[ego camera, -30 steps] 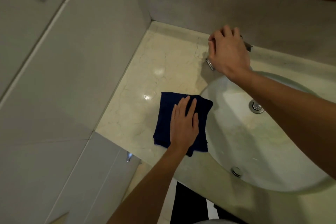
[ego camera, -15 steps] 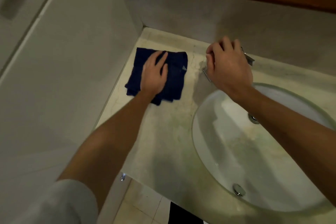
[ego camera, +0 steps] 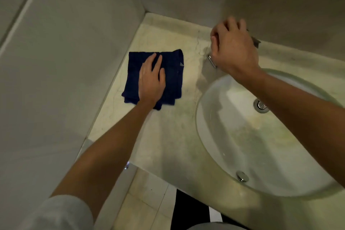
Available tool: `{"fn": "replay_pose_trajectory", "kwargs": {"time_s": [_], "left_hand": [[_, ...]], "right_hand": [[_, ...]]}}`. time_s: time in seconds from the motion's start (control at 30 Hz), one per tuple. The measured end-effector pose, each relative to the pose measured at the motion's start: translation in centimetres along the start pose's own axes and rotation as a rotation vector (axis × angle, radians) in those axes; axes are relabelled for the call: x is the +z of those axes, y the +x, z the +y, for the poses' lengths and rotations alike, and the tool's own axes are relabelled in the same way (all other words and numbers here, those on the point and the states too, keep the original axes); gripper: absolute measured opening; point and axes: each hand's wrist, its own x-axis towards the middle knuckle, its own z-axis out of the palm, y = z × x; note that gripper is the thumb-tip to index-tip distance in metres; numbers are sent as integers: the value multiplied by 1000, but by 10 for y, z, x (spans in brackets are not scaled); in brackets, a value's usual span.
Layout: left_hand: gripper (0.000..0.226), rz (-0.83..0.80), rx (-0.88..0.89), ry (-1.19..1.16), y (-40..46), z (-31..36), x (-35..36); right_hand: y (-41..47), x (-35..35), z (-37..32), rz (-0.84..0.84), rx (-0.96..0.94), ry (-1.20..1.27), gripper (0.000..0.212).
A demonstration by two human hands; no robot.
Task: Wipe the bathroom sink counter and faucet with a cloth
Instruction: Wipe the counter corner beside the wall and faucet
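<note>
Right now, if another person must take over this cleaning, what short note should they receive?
Left hand: flat, straight fingers pressing the folded dark blue cloth onto the pale marble counter, left of the basin, near the wall corner.
Right hand: curled over the chrome faucet behind the round white sink basin; the faucet is mostly hidden.
Done: cannot judge which counter areas are wiped.
Left: rest of the counter around the basin, then the faucet with the cloth.
</note>
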Motion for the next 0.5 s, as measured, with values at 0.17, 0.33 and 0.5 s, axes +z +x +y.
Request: {"fn": "replay_pose_trajectory", "kwargs": {"time_s": [0.17,0.33,0.5], "left_hand": [[44,40,-158,16,-112,33,-6],[48,35,-326,67,-216,98,2],[50,-7,-334,54,-303,175,17]], "right_hand": [[-2,-1,-1,-2,1,0,38],[-3,-4,-2,-5,-2,-16,40],[-5,-7,-5,-9,3,-34,38]]}}
